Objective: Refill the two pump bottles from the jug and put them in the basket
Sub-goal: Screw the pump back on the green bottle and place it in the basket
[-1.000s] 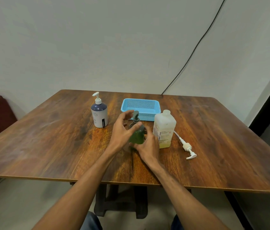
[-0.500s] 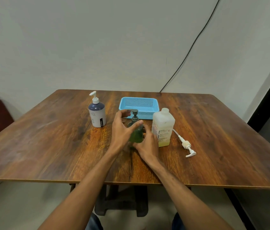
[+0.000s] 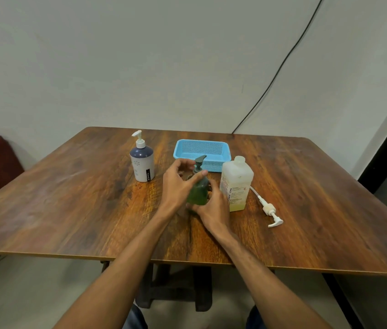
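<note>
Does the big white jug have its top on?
No, it is open. The jug has a bare neck with no cap, and a white pump lies flat on the table to its right.

A single view is given, taken from head height above the near edge of the table (image 3: 69,210). It is aimed forward and down toward the far wall (image 3: 140,67), with the green pump bottle (image 3: 197,193) framed close by, near centre.
</note>
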Demonstrator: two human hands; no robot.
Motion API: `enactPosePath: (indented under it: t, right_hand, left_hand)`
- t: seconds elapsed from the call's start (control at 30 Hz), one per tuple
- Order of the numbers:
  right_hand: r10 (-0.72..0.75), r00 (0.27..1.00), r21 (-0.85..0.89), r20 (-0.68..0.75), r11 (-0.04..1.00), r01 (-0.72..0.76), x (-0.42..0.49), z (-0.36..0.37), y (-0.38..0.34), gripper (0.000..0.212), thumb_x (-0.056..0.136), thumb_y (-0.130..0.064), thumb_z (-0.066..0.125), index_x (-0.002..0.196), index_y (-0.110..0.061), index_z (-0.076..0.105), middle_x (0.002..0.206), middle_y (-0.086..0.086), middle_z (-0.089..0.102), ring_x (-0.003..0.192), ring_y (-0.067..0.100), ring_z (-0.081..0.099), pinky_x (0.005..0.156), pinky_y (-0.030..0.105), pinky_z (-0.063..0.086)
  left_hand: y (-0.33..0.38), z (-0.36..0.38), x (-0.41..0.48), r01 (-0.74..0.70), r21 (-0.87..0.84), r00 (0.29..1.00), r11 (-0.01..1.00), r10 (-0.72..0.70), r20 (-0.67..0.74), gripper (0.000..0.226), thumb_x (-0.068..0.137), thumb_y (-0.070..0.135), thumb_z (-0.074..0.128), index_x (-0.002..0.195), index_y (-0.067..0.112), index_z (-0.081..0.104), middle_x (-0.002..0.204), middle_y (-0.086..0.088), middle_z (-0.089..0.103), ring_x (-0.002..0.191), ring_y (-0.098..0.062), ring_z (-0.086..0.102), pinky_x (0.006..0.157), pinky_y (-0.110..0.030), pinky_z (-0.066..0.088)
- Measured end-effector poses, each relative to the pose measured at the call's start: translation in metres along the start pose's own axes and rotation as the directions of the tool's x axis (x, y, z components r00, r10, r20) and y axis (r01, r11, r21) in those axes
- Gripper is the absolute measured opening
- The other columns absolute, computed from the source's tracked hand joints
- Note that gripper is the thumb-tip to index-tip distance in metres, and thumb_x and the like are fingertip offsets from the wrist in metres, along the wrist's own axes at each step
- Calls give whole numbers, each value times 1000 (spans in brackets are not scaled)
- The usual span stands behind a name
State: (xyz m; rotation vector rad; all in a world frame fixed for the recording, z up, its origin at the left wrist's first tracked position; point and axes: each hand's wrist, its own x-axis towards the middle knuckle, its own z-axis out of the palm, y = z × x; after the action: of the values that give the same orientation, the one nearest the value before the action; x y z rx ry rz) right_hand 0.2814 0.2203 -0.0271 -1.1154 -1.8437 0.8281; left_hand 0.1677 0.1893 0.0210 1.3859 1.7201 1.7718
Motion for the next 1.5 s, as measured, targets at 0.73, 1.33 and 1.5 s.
enactPosePath:
  t: [0.73,1.33,1.5]
  right_hand:
    - [12,1000,-2,15,1000,-12,2,1,2,87,66,-25,93,139,-26,47,132,-1,62,120,19,60,99,40,55]
    - [-19,997,38,81,999,16,5,0,2,87,67,-25,93,140,-28,46,132,-2,62,122,20,59,101,41,53]
    - [-25,994,47,104,999,21,6,0,0,86,66,-24,93,139,-26,48,131,-1,62,120,19,60,100,38,54]
  left_hand:
    - [0,-14,10,21,11,972,1000,-23,234,33,88,11,71,120,15,67,115,6,71,109,-2,65,99,-29,53]
    - [-9,-14,14,-13,16,985,1000,10,171,37,81,17,79,116,7,71,110,0,74,105,-8,69,95,-33,56]
    - [-10,-21,13,9,-41,978,999,0,207,37,80,18,80,115,11,71,108,0,75,105,-11,69,98,-38,54]
